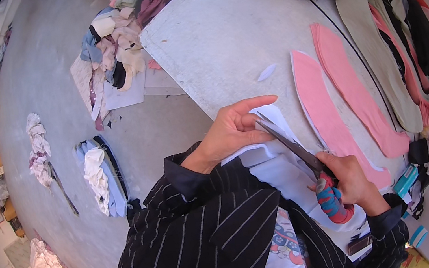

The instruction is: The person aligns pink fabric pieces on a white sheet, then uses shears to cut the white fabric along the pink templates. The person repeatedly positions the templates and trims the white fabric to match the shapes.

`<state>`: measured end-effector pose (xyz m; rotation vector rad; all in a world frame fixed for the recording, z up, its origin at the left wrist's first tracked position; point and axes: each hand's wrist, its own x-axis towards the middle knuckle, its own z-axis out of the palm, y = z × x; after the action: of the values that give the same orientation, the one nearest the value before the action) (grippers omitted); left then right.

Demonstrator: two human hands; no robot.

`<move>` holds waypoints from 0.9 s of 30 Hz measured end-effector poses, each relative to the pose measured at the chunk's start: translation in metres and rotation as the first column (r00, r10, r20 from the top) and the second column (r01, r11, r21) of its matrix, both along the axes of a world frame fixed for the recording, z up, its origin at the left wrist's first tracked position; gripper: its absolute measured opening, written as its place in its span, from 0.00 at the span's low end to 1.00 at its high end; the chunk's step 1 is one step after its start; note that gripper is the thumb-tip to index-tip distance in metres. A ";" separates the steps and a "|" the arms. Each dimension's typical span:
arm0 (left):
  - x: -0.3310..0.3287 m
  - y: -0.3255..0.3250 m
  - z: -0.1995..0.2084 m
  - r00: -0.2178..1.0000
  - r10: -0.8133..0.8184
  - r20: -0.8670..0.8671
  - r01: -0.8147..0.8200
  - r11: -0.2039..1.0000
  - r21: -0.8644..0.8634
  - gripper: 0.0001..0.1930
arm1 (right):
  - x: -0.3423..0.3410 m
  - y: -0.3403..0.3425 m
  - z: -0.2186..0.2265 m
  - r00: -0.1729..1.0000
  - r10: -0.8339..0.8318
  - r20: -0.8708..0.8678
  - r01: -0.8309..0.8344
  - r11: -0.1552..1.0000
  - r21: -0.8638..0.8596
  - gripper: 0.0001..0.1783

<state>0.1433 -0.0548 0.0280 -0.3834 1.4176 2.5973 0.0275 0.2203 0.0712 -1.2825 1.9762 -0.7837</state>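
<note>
My right hand (347,178) grips a pair of large dark scissors (297,149), their handles wrapped in red and blue strips. The blades point up and left, their tips close to the fingers of my left hand (234,130). That hand pinches a pale white piece of fabric (278,171) between thumb and fingers, with the index finger stretched out. The fabric runs down from there, under the scissors and over the table's near edge by my body. Just right of the blades lies a long pink fabric piece (316,99) with a white edge.
Another pink piece (349,81) lies beside it on the pale table (224,29). Grey-green and black fabric (371,43) is heaped along the right side. A small white scrap (267,72) rests ahead. Fabric scraps (119,47) are piled beyond the table's left edge; folded blue cloth (110,175) is on the floor.
</note>
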 end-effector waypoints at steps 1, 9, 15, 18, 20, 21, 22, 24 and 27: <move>0.000 -0.001 0.000 1.000 -0.004 0.001 0.004 1.000 -0.002 0.34 | -0.001 0.002 -0.002 1.000 0.004 0.003 -0.004 1.000 0.019 0.33; -0.002 -0.004 -0.003 0.999 0.037 -0.002 -0.037 0.997 0.064 0.38 | -0.005 -0.014 0.006 0.998 0.015 -0.064 -0.010 0.997 0.071 0.35; -0.001 -0.004 -0.004 0.997 0.074 0.012 -0.075 0.994 0.076 0.43 | -0.008 -0.023 0.010 0.999 0.029 -0.046 -0.026 0.998 0.062 0.36; 0.000 -0.007 -0.005 0.999 0.051 0.010 -0.051 0.997 0.055 0.44 | -0.010 -0.026 0.013 0.998 0.041 -0.054 -0.038 0.998 0.059 0.36; -0.001 -0.008 -0.004 0.999 0.050 0.009 -0.051 0.997 0.059 0.45 | -0.011 -0.025 0.009 0.995 0.060 -0.079 -0.054 0.996 0.066 0.35; -0.002 -0.008 -0.004 0.999 0.051 0.000 -0.051 0.996 0.074 0.45 | -0.012 -0.025 0.009 0.995 0.068 -0.078 -0.063 0.996 0.068 0.34; -0.002 -0.008 -0.006 0.999 0.053 -0.008 -0.052 0.995 0.088 0.45 | -0.012 -0.025 0.008 0.994 0.077 -0.077 -0.072 0.995 0.070 0.33; -0.002 -0.009 -0.005 0.998 0.064 -0.008 -0.063 0.992 0.107 0.45 | -0.016 -0.026 0.007 0.992 0.092 -0.081 -0.088 0.995 0.052 0.31; -0.004 -0.012 -0.005 0.997 0.080 -0.001 -0.079 0.989 0.123 0.45 | -0.022 -0.029 0.006 0.990 0.103 -0.098 -0.102 0.995 0.015 0.29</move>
<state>0.1398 -0.0664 0.0233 -0.4238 1.2613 2.7341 0.0058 0.1912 0.0771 -1.4294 1.9712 -0.6711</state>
